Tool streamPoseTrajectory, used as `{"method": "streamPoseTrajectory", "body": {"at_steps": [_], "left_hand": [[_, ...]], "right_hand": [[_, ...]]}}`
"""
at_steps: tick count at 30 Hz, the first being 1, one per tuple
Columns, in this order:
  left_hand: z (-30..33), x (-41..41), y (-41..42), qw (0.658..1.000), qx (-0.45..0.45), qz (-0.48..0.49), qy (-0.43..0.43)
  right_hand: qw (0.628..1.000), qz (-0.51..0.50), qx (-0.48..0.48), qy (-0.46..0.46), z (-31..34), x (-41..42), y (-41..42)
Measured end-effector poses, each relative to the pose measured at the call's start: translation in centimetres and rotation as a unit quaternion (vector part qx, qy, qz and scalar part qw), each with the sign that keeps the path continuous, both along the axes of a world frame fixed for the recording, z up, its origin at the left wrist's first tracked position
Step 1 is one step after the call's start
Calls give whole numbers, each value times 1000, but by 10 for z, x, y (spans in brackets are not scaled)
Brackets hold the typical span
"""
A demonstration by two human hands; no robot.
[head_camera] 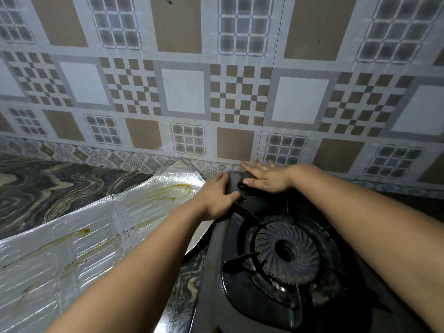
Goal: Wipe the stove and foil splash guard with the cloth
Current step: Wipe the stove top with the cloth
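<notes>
Head view: a dark, crumpled cloth point(242, 188) is pinned at the far left corner of the black gas stove point(271, 272), close under the patterned tiled wall point(182, 92). The left hand point(216, 198) is closed on the cloth's near edge; the right hand point(266, 177) is laid flat and open across its top. The stained, silver embossed foil splash guard point(84, 236) is seen flat on the marbled table point(48, 188), stretching left and toward the camera, nearer the left hand.
</notes>
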State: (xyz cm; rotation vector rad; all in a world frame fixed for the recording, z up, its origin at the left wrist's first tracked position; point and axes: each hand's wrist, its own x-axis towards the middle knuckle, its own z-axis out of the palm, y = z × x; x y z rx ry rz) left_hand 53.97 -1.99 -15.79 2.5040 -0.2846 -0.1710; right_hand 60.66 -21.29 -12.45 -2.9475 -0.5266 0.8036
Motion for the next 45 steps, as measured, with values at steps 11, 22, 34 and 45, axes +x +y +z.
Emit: {"method": "streamPoseTrajectory", "body": {"at_steps": [11, 22, 34, 45], "left_hand": [[5, 32, -24, 989, 120, -74, -47], [3, 46, -40, 973, 184, -109, -82], [-8, 56, -36, 969, 210, -110, -75], [-7, 61, -41, 951, 265, -123, -96]], "right_hand": [[987, -69, 81, -117, -13, -29, -55], [960, -202, 53, -189, -27, -65, -128], [879, -418, -8, -229, -27, -99, -221], [920, -334, 135, -151, 1, -114, -236]]}}
